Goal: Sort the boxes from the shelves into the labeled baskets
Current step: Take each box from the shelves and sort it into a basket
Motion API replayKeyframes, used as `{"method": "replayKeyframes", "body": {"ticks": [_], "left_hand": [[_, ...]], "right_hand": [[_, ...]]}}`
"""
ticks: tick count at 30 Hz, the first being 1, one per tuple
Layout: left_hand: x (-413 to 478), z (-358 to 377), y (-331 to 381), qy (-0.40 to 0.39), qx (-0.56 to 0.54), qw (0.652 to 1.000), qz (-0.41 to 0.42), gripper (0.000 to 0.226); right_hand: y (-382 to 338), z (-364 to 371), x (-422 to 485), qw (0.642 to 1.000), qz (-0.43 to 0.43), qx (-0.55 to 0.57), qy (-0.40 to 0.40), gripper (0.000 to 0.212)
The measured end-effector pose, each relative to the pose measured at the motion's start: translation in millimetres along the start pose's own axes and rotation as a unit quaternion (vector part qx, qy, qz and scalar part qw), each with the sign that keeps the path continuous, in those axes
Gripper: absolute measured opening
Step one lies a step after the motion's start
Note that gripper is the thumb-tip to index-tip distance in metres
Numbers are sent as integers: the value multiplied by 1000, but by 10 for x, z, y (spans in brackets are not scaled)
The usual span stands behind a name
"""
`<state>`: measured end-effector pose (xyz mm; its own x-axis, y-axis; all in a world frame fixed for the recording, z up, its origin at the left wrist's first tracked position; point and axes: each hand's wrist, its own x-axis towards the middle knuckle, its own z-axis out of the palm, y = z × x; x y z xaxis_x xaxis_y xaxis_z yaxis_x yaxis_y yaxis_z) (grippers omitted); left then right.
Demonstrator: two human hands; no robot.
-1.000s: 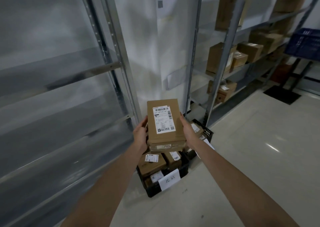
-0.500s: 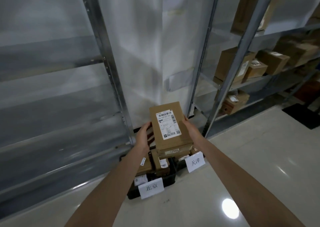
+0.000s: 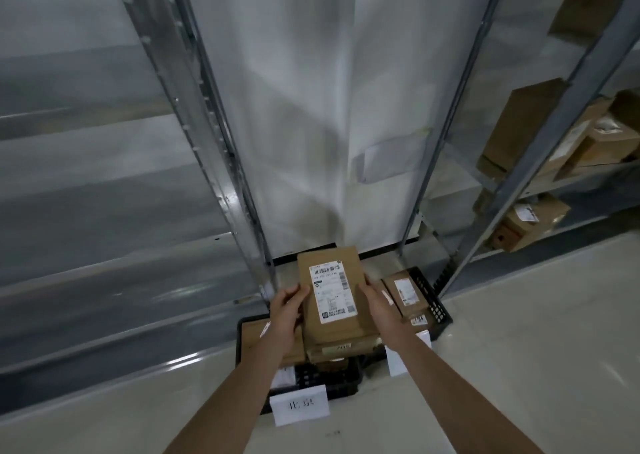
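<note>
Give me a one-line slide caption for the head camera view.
Left hand and right hand hold a labelled cardboard box above the near basket and far basket.

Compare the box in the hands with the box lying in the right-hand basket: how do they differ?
The held box looks larger; the basket box looks smaller. The held box is gripped at its sides by the left hand and right hand; the basket box lies untouched in the right basket. Both are brown cardboard with white labels.
</note>
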<state>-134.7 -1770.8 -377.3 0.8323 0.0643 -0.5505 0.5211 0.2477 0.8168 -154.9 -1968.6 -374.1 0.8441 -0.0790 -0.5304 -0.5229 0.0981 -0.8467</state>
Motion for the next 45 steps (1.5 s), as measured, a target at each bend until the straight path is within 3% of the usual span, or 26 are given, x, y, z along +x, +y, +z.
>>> {"method": "replayKeyframes", "body": {"ticks": [6,12,16,19,22,25,30,32,35,40,45], "left_hand": [[724,136,-398,58,-82,993,-67,21],[1304,199,-705,88,-101,987,-91,38],[1741,179,-1002,123,-96,986,-62,37],[2131,102,-1348,138,-58,988,-34,34],[2519,-6,-1758,145,-8,989,-10,31],[2975,-122,-2263,136,37,990,7,28],[3542,-254,-3014,98,94,990,34,28],[3682,-300,-3248,90,113,989,21,22],[3866,-373,-3598,101,143,985,-7,33],[4053,-434,-3766,121,131,984,-7,29],[4093,-406,-3794,140,187,972,-3,29]], "right_hand": [[284,-46,869,999,42,1,23,40],[584,-88,1497,997,73,-27,22,31],[916,-102,1977,997,52,-60,-21,41],[1628,-170,2730,995,20,-79,-49,52],[1649,-29,2779,990,27,-128,-58,48],[2041,8,3042,993,9,-94,-64,41],[2963,46,3657,992,0,-118,-38,58],[3319,15,3859,991,-13,-128,-32,58],[3707,1,4046,988,-23,-143,-48,62],[3856,71,4135,981,-55,-186,12,56],[3928,65,4142,979,-80,-186,34,55]]}}
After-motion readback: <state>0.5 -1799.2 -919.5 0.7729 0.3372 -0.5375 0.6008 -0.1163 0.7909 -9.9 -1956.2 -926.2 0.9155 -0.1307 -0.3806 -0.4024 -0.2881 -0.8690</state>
